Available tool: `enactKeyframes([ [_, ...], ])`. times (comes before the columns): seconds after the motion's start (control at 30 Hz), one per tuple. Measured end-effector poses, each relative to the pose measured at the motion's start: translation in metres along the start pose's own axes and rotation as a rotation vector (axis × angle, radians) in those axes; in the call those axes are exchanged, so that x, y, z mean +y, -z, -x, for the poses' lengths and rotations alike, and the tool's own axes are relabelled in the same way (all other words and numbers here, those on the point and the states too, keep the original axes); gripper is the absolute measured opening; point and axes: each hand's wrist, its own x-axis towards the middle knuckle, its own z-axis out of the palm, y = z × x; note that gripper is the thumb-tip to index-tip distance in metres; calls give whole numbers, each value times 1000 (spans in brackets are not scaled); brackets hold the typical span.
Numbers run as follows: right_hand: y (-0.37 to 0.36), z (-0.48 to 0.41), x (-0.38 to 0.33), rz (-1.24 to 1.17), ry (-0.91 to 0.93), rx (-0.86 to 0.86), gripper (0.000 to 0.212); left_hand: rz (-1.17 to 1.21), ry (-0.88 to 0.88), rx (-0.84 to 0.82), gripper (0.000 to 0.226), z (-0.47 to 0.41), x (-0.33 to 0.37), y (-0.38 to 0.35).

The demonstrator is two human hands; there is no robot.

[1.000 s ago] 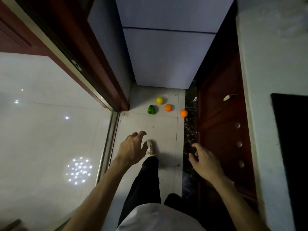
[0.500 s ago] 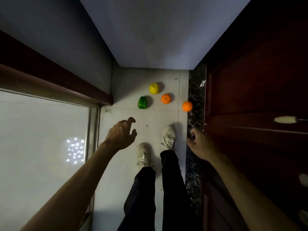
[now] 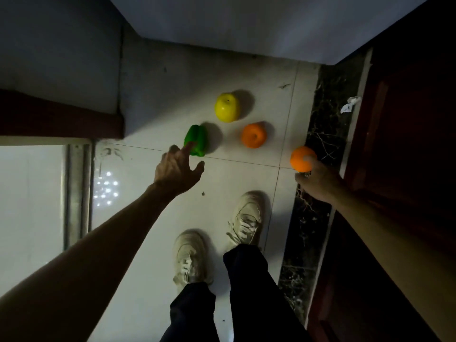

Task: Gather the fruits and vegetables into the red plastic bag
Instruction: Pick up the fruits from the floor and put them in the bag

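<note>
My left hand (image 3: 176, 172) is spread, fingertips at the glossy green bell pepper (image 3: 196, 140) on the tiled floor (image 3: 153, 99); my right hand (image 3: 318, 180) curls around the round orange fruit (image 3: 301, 157). Both look light, smooth, slippery: cup them wide. No bag visible.

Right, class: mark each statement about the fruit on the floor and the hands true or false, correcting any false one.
1. Four pieces of produce lie on the floor. True.
2. The left hand grips the yellow apple. False: it reaches for the green pepper, fingers spread.
3. The right hand touches the orange by the dark strip. True.
4. The other orange sits inside a red bag. False: it lies on bare tile; no bag shows.
</note>
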Motion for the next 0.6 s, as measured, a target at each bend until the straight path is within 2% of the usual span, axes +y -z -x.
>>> enactKeyframes([
  [0.1, -11, -33, 3, -23, -59, 149, 69, 0, 37, 28, 73, -46, -8, -31],
  [0.2, -29, -69, 14, -26, -124, 189, 79, 26, 50, 24, 76, -78, -10, -58],
  [0.4, -48, -92, 28, -48, -132, 284, 58, 110, 29, 65, 69, -92, -21, -73],
  [0.6, -31, -7, -3, -143, -55, 293, 58, 154, 36, 79, 66, -20, 11, -13],
])
